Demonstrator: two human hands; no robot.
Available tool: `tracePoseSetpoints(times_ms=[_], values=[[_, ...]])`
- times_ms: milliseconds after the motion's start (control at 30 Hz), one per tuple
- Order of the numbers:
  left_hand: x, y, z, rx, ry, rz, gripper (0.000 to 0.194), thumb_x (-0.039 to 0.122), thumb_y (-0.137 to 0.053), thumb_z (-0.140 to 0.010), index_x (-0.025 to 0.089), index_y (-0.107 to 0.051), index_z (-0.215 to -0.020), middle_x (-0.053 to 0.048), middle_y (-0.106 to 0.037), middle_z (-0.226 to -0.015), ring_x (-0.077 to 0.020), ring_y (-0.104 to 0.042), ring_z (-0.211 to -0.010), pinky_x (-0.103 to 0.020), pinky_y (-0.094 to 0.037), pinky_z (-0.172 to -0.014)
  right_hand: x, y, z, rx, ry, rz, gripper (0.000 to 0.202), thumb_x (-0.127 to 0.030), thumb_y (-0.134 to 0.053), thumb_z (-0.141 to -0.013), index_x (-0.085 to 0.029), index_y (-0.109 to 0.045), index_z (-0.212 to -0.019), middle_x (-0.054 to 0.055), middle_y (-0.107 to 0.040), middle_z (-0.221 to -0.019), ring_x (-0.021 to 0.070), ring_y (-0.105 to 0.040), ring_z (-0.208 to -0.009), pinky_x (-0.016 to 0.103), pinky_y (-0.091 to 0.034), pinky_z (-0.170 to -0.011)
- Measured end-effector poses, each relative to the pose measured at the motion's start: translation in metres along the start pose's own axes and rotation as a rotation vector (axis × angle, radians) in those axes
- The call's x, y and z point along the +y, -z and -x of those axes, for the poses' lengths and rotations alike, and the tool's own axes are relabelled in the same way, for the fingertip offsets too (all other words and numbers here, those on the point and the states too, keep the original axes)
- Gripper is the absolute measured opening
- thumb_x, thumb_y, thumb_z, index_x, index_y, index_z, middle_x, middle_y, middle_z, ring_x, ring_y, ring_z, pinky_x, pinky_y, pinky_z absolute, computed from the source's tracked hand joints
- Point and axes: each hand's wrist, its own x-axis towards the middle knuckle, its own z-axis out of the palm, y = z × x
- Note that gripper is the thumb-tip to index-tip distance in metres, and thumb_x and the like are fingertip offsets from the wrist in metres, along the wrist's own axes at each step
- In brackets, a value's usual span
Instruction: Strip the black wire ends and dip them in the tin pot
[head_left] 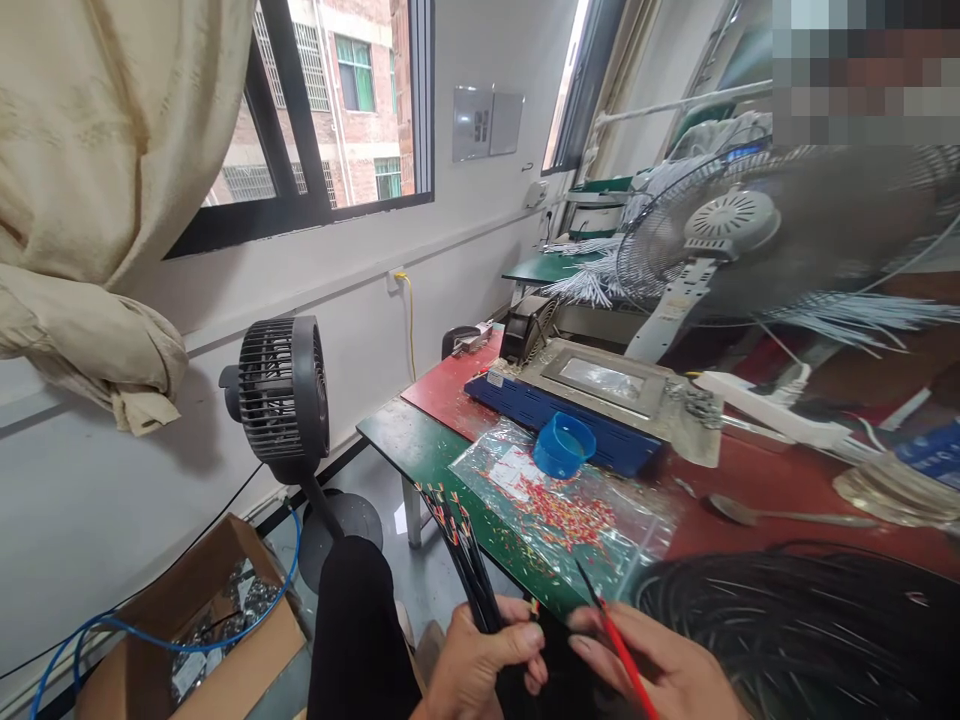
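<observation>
left hand (484, 650) clutching thin black cables (471, 578), right hand (671, 650) gripping slim red black-tipped tool (624, 652), round blue plastic tub (559, 460) beyond both

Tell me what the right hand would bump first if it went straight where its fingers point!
Probably the left hand, which holds the black cables. The right hand points its fingers toward it, though one picture can't settle whether they line up in depth.

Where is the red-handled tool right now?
In the head view, the red-handled tool is at the bottom, right of centre, held in the right hand, its dark tip angled up toward the clear plastic bag.
</observation>
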Motion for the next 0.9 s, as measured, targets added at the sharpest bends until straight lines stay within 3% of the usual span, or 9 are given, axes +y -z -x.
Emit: tracePoseSetpoints(times_ms=[133,233,333,467,700,767,900], values=[[-0.001,0.002,-0.001,-0.054,0.001,-0.01,0.031,0.033,-0.079,-0.044,0.01,-0.063,-0.057,-0.001,-0.056,-0.042,-0.0091,-0.045,-0.037,-0.026,-0.029,-0.046,-0.007,-0.016,-0.014,-0.044,-0.403,-0.389,0.045,-0.062,-0.063,-0.065,-0.018,-0.071,-0.072,-0.001,-0.056,-0.046,0.0119,-0.049,-0.04,0.021,-0.036,-0.039],[0.001,0.007,-0.001,-0.168,0.023,-0.06,0.03,0.036,-0.076,-0.049,0.01,-0.064,-0.057,-0.001,-0.056,-0.042,-0.0094,-0.044,-0.039,-0.028,-0.029,-0.049,-0.011,-0.027,-0.021,-0.114,-0.523,-0.628,0.055,-0.069,-0.063,-0.062,-0.016,-0.068,-0.076,-0.005,-0.046,-0.042,0.0076,-0.039,-0.037,0.021,-0.029,-0.039],[0.001,0.011,-0.002,-0.233,0.003,-0.086,0.029,0.039,-0.074,-0.054,0.012,-0.065,-0.058,-0.001,-0.054,-0.042,-0.0107,-0.045,-0.042,-0.03,-0.032,-0.053,-0.012,-0.031,-0.022,-0.196,-0.547,-0.737,0.056,-0.068,-0.063,-0.062,-0.015,-0.065,-0.078,-0.006,-0.045,-0.043,0.0062,-0.036,-0.037,0.02,-0.026,-0.041],[-0.003,0.009,-0.002,-0.226,-0.063,-0.083,0.029,0.04,-0.07,-0.058,0.012,-0.063,-0.056,0.0,-0.05,-0.038,-0.011,-0.044,-0.041,-0.03,-0.031,-0.057,-0.014,-0.03,-0.02,-0.298,-0.509,-0.817,0.053,-0.066,-0.066,-0.061,-0.015,-0.063,-0.077,-0.003,-0.054,-0.049,0.0062,-0.039,-0.038,0.021,-0.027,-0.042],[-0.005,0.006,-0.002,-0.219,-0.062,-0.041,0.031,0.042,-0.07,-0.057,0.012,-0.061,-0.055,0.002,-0.047,-0.037,-0.0093,-0.042,-0.038,-0.028,-0.029,-0.052,-0.02,-0.038,-0.016,-0.203,-0.633,-1.04,0.051,-0.063,-0.073,-0.056,-0.017,-0.059,-0.074,-0.007,-0.046,-0.044,0.0023,-0.031,-0.033,0.016,-0.019,-0.034],[-0.004,0.006,-0.003,-0.236,-0.059,-0.045,0.032,0.042,-0.07,-0.058,0.012,-0.06,-0.055,0.002,-0.047,-0.037,-0.009,-0.041,-0.038,-0.028,-0.029,-0.052,-0.02,-0.041,-0.016,-0.206,-0.603,-1.036,0.051,-0.062,-0.074,-0.056,-0.017,-0.061,-0.075,-0.006,-0.048,-0.042,0.0034,-0.035,-0.033,0.016,-0.023,-0.035],[-0.005,0.009,-0.005,-0.249,-0.073,-0.06,0.035,0.044,-0.072,-0.059,0.012,-0.061,-0.058,0.0,-0.051,-0.041,-0.0116,-0.049,-0.045,-0.029,-0.035,-0.058,-0.014,-0.047,-0.012,-0.14,-0.538,-0.934,0.054,-0.063,-0.071,-0.059,-0.015,-0.068,-0.084,0.0,-0.058,-0.046,0.0141,-0.055,-0.043,0.025,-0.042,-0.046]])
